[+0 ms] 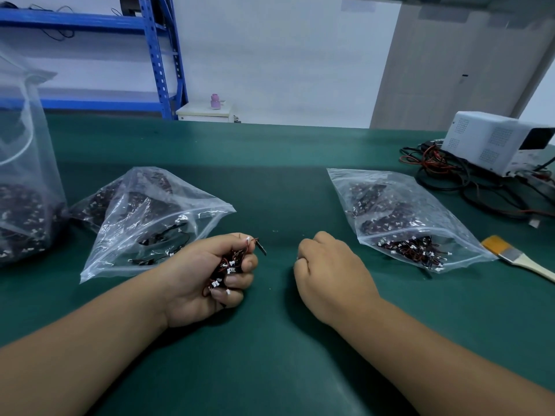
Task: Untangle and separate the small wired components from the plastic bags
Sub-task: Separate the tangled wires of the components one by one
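Left hand point(207, 274) was clenched around a tangled clump of wired components point(229, 265): red/black leads with white connectors, and one black part sticking out past the fingertips at the top. Right hand point(330, 265) sat knuckles-up on the green mat point(270, 355), apart from the left, fingers curled into a fist. Nothing was visible in it, but the palm side was hidden. Left zip bag point(150, 217) lay just behind the left hand, mouth facing it, touching or nearly touching the wrist. It held a few loose components near the mouth and darker packed bundles further back. Right zip bag point(402, 217) lay beside the right hand, not touching it, with a dense bunch of components point(411, 250) piled at the near end. A third, taller bag point(27, 175) stood at the far left edge, its bottom full of the same dark parts, just beside the left zip bag. A paintbrush point(516, 256) with a pale handle lay right of the right zip bag. A white bench box point(498, 142) sat at far right with a mess of black and red cables point(450, 178) in front of it. Blue shelving point(162, 55) stood behind the table, and a small pink bottle point(215, 101) stood on a low white cabinet point(207, 113).
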`<state>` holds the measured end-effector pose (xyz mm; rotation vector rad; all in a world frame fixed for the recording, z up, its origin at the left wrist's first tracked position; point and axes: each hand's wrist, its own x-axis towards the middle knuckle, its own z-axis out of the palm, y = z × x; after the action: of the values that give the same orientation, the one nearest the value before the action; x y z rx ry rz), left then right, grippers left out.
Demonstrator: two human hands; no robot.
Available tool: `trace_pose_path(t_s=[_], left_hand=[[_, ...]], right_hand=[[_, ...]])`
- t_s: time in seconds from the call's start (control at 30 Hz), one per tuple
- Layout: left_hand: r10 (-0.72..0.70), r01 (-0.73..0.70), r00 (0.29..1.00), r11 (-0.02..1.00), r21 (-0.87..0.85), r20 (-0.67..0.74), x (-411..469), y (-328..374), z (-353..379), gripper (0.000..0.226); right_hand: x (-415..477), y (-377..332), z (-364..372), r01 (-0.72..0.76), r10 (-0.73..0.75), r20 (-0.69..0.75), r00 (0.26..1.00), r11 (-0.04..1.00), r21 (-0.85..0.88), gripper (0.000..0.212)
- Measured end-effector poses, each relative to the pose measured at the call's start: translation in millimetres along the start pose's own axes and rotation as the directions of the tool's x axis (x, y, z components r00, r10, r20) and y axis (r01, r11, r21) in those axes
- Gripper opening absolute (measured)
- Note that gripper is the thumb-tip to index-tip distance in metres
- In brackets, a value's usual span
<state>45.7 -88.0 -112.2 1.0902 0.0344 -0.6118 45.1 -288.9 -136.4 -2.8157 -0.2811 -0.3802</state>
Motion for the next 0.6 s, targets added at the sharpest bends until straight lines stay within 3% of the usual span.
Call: trace_pose_path(t_s=[0.13, 0.23, 0.37, 0.6], left_hand=[[0.0, 0.0, 1.0, 1.0, 0.001, -0.002, 0.4, 0.1, 1.4, 0.009], [0.008, -0.008, 1.0, 1.0, 0.014, -0.001, -0.3, -0.4, 1.3, 0.008], [0.006, -0.006, 1.0, 1.0, 0.012, -0.002, 0.1, 0.0, 0.8, 0.009], [0.014, -0.014, 1.0, 1.0, 0.018, -0.009, 0.4, -0.1, 1.4, 0.007]], right_hand=[[8.0, -11.2, 7.2, -0.132, 0.135, 0.006, 0.991, 0.976, -0.171, 0.039], [16.7, -16.7, 12.9, -0.183, 0.188, 0.006, 0.982, 0.963, -0.197, 0.046], [24.9, -15.7, 15.4, -0.205, 0.216, 0.034, 0.976, 0.958, -0.202, 0.037], [20.0, -11.8, 13.6, -0.138, 0.13, -0.097, 0.987, 0.987, -0.087, 0.025]])
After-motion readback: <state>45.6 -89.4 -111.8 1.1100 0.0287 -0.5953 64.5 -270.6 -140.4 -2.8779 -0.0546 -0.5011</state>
